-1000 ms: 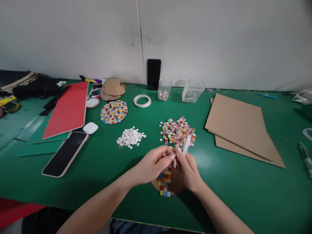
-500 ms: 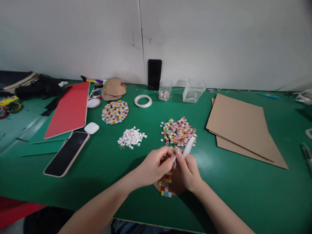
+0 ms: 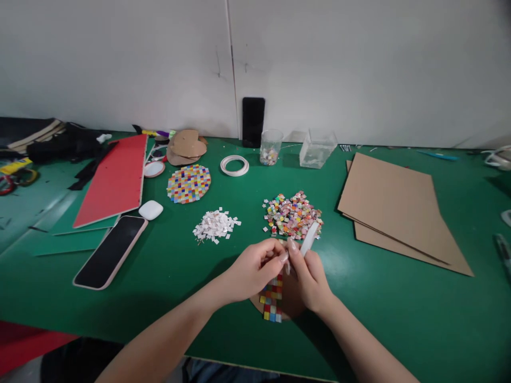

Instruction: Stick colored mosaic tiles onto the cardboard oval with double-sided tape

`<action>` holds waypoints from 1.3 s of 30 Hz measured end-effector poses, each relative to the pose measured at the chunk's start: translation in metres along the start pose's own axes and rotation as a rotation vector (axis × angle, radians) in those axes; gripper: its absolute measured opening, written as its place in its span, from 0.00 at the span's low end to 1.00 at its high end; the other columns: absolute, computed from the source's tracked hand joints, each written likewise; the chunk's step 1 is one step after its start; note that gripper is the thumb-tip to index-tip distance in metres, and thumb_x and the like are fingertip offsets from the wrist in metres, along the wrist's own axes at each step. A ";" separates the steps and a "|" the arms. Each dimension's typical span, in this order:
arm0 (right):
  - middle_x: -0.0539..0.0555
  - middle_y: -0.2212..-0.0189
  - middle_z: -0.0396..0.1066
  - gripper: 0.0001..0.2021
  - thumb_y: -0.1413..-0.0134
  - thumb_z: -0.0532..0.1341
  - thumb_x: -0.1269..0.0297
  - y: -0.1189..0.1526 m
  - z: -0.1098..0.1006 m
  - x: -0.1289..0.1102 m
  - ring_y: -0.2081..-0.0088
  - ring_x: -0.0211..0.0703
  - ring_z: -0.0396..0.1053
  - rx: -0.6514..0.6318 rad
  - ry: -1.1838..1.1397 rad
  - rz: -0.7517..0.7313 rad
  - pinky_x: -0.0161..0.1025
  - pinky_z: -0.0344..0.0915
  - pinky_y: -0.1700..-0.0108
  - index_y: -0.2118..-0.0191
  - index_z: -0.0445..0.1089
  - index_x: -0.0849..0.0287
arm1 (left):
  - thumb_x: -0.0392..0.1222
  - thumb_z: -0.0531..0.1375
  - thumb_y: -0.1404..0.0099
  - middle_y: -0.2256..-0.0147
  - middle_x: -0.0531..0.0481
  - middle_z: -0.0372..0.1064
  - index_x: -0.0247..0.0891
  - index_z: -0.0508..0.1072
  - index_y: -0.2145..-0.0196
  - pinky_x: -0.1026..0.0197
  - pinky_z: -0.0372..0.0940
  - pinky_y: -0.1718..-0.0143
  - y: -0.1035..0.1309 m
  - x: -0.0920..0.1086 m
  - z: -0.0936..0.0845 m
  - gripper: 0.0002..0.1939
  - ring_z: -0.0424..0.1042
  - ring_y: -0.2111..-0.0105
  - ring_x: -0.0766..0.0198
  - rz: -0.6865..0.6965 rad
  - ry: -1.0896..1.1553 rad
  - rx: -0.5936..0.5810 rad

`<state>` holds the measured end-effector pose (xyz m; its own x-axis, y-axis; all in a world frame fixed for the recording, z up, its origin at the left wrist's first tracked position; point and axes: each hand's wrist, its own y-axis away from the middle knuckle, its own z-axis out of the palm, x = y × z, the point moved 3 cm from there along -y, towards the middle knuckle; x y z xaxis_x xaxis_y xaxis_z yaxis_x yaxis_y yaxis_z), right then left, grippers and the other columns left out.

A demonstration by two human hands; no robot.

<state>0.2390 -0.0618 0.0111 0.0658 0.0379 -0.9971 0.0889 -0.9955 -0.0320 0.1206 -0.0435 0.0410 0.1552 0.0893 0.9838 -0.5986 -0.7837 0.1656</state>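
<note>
My left hand (image 3: 255, 268) is closed in a pinch, its fingertips meeting those of my right hand. What it pinches is too small and too covered to make out. My right hand (image 3: 309, 276) is closed on a flat white strip (image 3: 310, 238) that sticks up from it toward the back right. Both hands hover over a round brown board (image 3: 292, 298), partly hiding it. Several columns of small coloured mosaic tiles (image 3: 273, 303) cover part of this board. Just beyond the fingers lies a heap of mixed coloured tiles (image 3: 293, 213).
A heap of white pieces (image 3: 216, 225) lies left of my hands. A tiled disc (image 3: 189, 183), white ring (image 3: 235, 166), cup (image 3: 270, 149) and clear box (image 3: 317, 149) stand farther back. Cardboard sheets (image 3: 391, 207) lie right; a phone (image 3: 109, 252) and red board (image 3: 114, 181) left.
Both hands stay over the round board, fingertips still together. The white strip in my right hand has tilted very slightly. Otherwise everything lies as before.
</note>
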 end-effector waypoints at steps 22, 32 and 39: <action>0.44 0.86 0.47 0.22 0.45 0.52 0.47 -0.003 0.005 0.000 0.82 0.33 0.45 0.004 -0.249 0.171 0.32 0.47 0.81 0.82 0.51 0.56 | 0.38 0.48 0.37 0.79 0.59 0.52 0.37 0.60 0.72 0.67 0.49 0.78 0.001 -0.006 -0.009 0.07 0.51 0.79 0.72 -0.009 -0.008 0.039; 0.43 0.88 0.49 0.23 0.46 0.54 0.48 -0.006 0.006 0.003 0.87 0.29 0.45 -0.051 -0.523 0.213 0.30 0.41 0.86 0.83 0.55 0.58 | 0.43 0.48 0.36 0.83 0.60 0.46 0.38 0.61 0.73 0.68 0.44 0.82 -0.006 -0.014 -0.040 0.10 0.46 0.84 0.72 -0.035 0.064 0.247; 0.41 0.92 0.49 0.22 0.45 0.53 0.47 -0.006 0.003 -0.005 0.89 0.28 0.43 -0.033 -0.480 0.228 0.29 0.40 0.88 0.80 0.62 0.60 | 0.45 0.51 0.38 0.80 0.58 0.57 0.38 0.64 0.73 0.67 0.50 0.78 -0.006 -0.016 -0.085 0.09 0.55 0.80 0.70 -0.068 -0.555 0.496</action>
<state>0.2347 -0.0562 0.0160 -0.3746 -0.2306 -0.8981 0.1571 -0.9704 0.1836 0.0553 0.0122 0.0295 0.6316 -0.0733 0.7718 -0.1696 -0.9845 0.0452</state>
